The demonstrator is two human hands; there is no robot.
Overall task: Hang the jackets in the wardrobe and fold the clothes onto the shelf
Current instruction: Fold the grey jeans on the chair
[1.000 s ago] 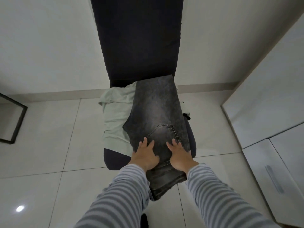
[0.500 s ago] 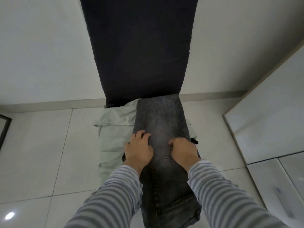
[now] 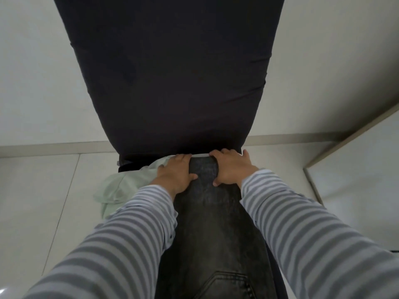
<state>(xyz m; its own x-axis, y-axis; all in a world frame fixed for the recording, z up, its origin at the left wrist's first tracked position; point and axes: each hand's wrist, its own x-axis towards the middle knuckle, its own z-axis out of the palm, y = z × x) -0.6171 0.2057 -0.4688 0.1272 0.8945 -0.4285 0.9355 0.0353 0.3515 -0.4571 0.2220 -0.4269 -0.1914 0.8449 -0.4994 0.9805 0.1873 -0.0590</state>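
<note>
Dark grey jeans [image 3: 212, 234] lie lengthwise on the seat of a black chair [image 3: 170, 72], with a back pocket at the near end. My left hand [image 3: 174, 172] and my right hand [image 3: 231, 169] are at the far end of the legs, right against the chair back. Each hand's fingers curl over the far hem with the thumb pressed on top of the denim. A pale green garment [image 3: 121, 186] lies crumpled under the jeans and sticks out on the left side of the seat.
The chair stands against a white wall with a skirting board [image 3: 54, 148]. White floor tiles [image 3: 36, 203] lie to the left. A white cabinet [image 3: 356, 169] stands at the right.
Both hands have slid along the jeans from the pocket area to the far hem by the chair back, and the fingers now curl over the hem. The view has moved closer.
</note>
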